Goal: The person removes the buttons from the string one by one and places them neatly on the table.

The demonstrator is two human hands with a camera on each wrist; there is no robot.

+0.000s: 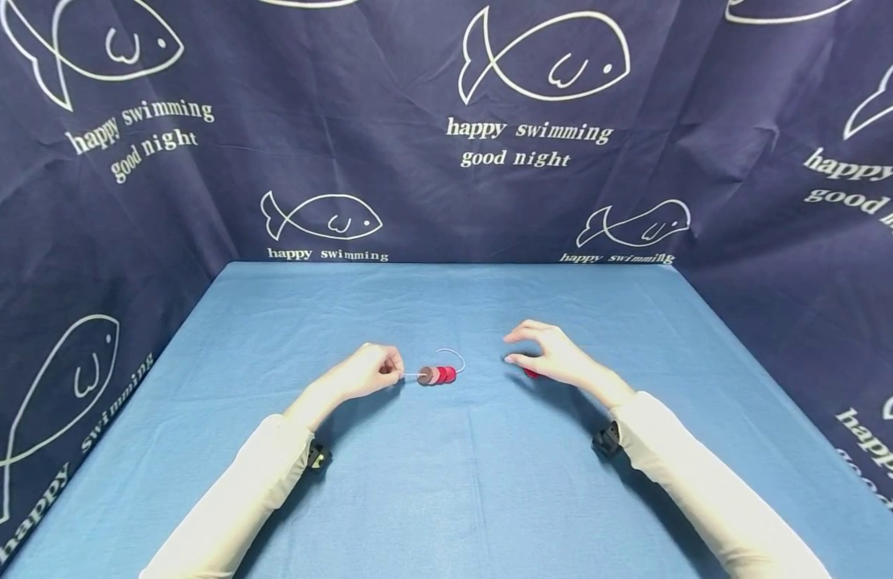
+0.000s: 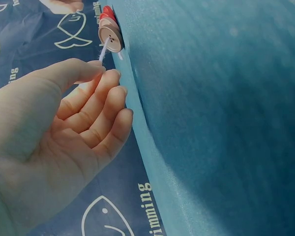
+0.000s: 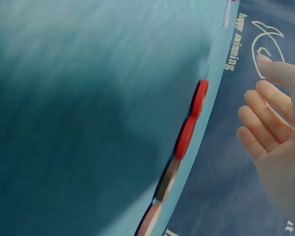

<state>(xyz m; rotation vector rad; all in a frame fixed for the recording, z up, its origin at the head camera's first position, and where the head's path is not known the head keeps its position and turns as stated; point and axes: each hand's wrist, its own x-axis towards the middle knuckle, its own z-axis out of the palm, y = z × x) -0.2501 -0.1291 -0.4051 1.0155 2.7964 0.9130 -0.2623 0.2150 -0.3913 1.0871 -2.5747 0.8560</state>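
Note:
My left hand point(image 1: 370, 371) pinches one end of a thin whitish string point(image 2: 104, 53) between thumb and fingertips. Several buttons are threaded on that string in a row: a brown button point(image 2: 110, 40) nearest the hand, then pink and red buttons point(image 1: 446, 375). Beyond them the string's free end point(image 1: 461, 359) curls on the blue cloth. Over to the right, my right hand point(image 1: 555, 355) hovers with thumb and fingers spread, holding nothing. Partly hidden beneath it lies a loose red button point(image 1: 531, 373). The right wrist view has two red buttons point(image 3: 187, 137) in line with a brown button point(image 3: 168, 179) and a pink button point(image 3: 150, 220).
A blue cloth point(image 1: 417, 482) covers the table. Dark blue fabric point(image 1: 417, 145) with fish drawings and lettering hangs behind and at both sides. Small black devices point(image 1: 607, 440) sit at the wrists.

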